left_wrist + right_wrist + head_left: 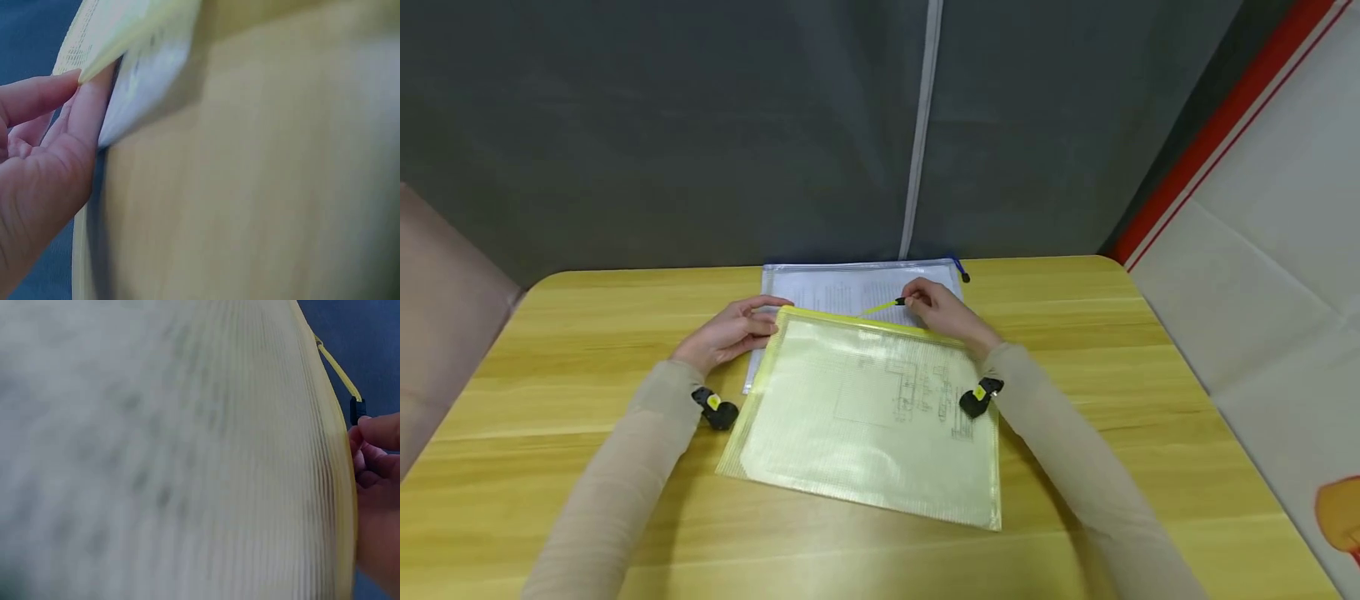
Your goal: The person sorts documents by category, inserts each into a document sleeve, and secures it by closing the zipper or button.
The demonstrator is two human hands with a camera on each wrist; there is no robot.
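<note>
A yellow mesh zip pouch (872, 408) with a printed sheet inside lies in the middle of the wooden table (1150, 392). Under its far edge lies a clear pouch with blue trim (850, 287), holding papers. My left hand (733, 332) holds the yellow pouch's far left corner, and the left wrist view shows the fingers (75, 119) against that corner (119, 37). My right hand (940, 310) pinches the zip pull (887, 306) on the far edge. In the right wrist view the yellow cord (337, 369) ends at the fingertips (375, 434), beside the pouch (187, 456).
A grey curtain (700, 125) hangs right behind the table's far edge. A white panel with a red stripe (1247, 217) stands on the right and a brown seat (437, 317) on the left. Bare wood (250, 187) surrounds the pouches.
</note>
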